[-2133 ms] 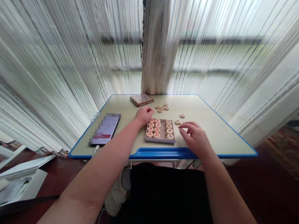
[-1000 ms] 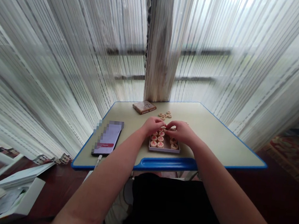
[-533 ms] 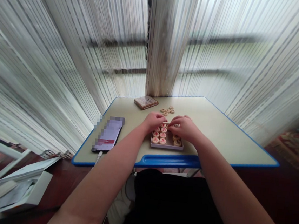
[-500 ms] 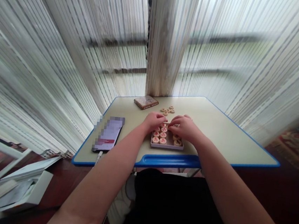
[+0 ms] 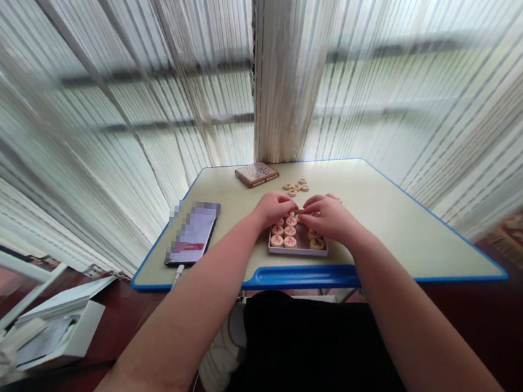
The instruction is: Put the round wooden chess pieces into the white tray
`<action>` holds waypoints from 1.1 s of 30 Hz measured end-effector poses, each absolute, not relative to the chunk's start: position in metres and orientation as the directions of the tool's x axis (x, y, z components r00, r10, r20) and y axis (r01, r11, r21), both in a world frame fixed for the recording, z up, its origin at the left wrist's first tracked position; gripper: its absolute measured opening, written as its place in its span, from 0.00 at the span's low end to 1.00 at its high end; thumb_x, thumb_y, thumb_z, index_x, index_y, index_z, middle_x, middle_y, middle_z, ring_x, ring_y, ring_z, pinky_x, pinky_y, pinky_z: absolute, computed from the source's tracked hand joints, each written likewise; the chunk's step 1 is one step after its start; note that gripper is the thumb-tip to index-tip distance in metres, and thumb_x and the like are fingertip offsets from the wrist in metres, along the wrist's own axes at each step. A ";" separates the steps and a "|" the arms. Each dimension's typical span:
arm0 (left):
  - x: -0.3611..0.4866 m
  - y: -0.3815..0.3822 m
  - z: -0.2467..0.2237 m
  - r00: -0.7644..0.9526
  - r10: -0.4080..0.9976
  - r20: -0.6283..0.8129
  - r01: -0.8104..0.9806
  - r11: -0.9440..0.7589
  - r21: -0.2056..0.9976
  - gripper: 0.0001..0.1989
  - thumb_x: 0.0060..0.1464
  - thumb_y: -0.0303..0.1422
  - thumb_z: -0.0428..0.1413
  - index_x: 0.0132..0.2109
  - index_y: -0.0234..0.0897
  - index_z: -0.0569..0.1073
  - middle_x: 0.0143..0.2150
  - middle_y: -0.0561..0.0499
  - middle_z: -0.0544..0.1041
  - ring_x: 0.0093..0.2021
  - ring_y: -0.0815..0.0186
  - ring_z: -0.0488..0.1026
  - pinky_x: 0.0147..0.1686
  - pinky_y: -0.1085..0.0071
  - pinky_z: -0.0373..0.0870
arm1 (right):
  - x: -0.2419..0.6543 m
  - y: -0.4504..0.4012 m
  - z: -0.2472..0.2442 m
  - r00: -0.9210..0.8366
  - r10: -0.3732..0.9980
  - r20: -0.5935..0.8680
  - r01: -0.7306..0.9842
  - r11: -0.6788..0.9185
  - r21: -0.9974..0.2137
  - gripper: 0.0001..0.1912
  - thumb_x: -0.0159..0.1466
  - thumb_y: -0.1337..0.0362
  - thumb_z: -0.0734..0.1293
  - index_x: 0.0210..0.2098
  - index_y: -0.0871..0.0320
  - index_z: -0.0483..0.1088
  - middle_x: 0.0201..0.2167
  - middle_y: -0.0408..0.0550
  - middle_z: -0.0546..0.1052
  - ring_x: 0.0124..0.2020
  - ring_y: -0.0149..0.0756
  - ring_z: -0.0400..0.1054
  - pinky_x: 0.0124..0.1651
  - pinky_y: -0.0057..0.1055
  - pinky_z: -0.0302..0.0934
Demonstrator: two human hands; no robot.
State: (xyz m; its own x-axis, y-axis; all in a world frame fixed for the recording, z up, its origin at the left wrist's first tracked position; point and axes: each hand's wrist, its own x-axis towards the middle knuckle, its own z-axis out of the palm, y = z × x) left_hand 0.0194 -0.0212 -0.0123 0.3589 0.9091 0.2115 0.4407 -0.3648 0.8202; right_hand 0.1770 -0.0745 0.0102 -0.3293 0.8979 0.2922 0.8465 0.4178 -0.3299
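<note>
A shallow open box (image 5: 305, 251) of round Chinese chess pieces lies near the table's front edge. Red-marked pieces (image 5: 290, 242) fill columns on its left, dark-marked ones (image 5: 317, 243) stand along its right, and bare box floor shows between. My left hand (image 5: 275, 208) is at the far left of the box, its fingers bent and pressed together. Opposite it, my right hand (image 5: 328, 216) reaches over the far right part, fingers curled down among the pieces. The fingertips of both hands nearly meet at the far rim; what they grip is hidden.
Several loose chess pieces (image 5: 295, 188) lie beyond the hands. A patterned flat box (image 5: 257, 174) sits at the table's back left. On the left a phone (image 5: 193, 232) with a cable rests on the pale, blue-edged table (image 5: 406, 234). Striped curtains hang behind.
The view has shifted slightly, so the table and box sit a little differently in it. Both hands stay at the far side of the box with only small finger movements.
</note>
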 end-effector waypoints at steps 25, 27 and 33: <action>0.020 -0.026 -0.004 0.463 0.830 0.312 0.474 -0.529 0.704 0.29 0.56 0.50 0.42 0.27 0.35 0.79 0.36 0.47 0.75 0.42 0.64 0.71 0.47 0.72 0.63 | 0.224 -0.081 -0.002 0.148 0.938 0.314 0.925 -0.019 -0.379 0.14 0.54 0.68 0.63 0.37 0.57 0.77 0.40 0.52 0.77 0.42 0.43 0.69 0.47 0.35 0.60; 0.019 -0.023 -0.007 0.406 0.843 0.354 0.471 -0.525 0.709 0.29 0.57 0.49 0.42 0.27 0.34 0.78 0.36 0.47 0.76 0.42 0.63 0.71 0.47 0.70 0.63 | 0.223 -0.082 -0.006 0.112 0.953 0.283 0.938 -0.008 -0.345 0.14 0.55 0.66 0.64 0.39 0.57 0.77 0.42 0.53 0.76 0.43 0.45 0.68 0.48 0.37 0.60; 0.016 -0.007 -0.016 0.152 0.907 0.393 0.450 -0.417 0.789 0.27 0.57 0.47 0.40 0.34 0.33 0.77 0.37 0.45 0.77 0.40 0.63 0.72 0.43 0.69 0.65 | 0.212 -0.081 0.005 0.071 0.956 0.286 0.918 0.050 -0.393 0.17 0.56 0.71 0.60 0.41 0.58 0.75 0.44 0.52 0.76 0.45 0.42 0.67 0.52 0.36 0.58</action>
